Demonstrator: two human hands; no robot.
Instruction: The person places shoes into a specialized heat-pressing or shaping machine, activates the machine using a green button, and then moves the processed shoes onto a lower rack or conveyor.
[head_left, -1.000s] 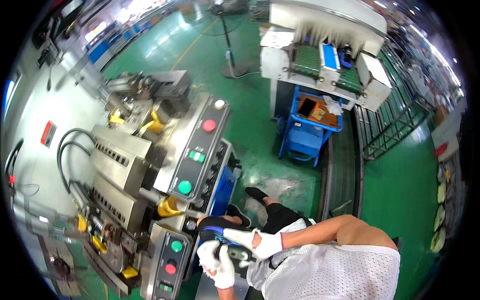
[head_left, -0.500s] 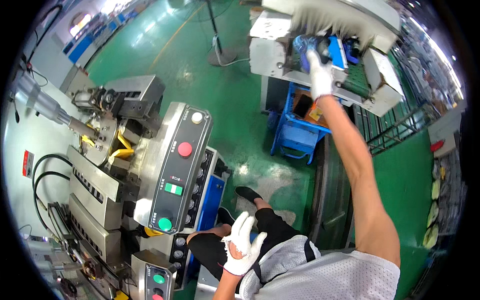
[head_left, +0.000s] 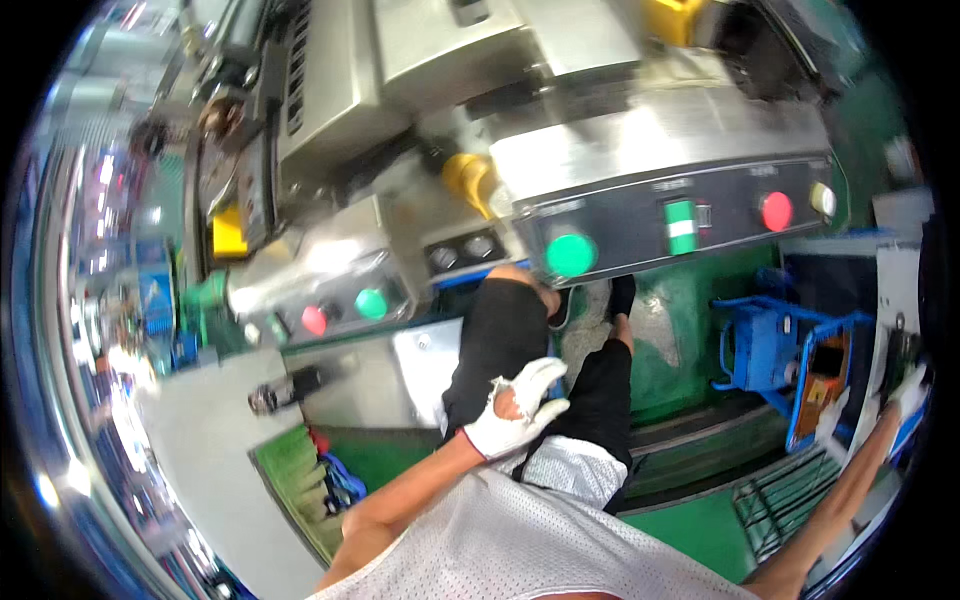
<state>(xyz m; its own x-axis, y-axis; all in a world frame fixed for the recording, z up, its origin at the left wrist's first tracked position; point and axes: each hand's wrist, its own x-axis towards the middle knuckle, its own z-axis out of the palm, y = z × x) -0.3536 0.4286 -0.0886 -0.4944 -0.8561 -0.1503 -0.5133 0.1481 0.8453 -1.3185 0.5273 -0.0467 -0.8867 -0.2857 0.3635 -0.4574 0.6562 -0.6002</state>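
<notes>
Head view: left hand (head_left: 515,410), white-gloved, above lap (head_left: 592,400) at lower centre of frame, fingers loosely spread, empty. Right hand (head_left: 908,396), also gloved, far out at right edge, arm (head_left: 845,495) outstretched from lower right; blurred, cannot tell whether closed on anything. Nearest to it: blue strip (head_left: 908,430), just below at right rim, touching or apart not clear. Left of right hand: blue cart (head_left: 752,350), black phone (head_left: 828,358) on brown tray (head_left: 822,392). Below cart, dark rack (head_left: 765,500). Machine (head_left: 450,50) across top of frame, wide panel (head_left: 635,222) under it, right of centre. Smaller panel (head_left: 343,312) left of centre. Yellow part (head_left: 468,182) between panels, slightly higher. Grey worktop (head_left: 200,450), lower left; blue-and-black item (head_left: 345,487) to its right.
</notes>
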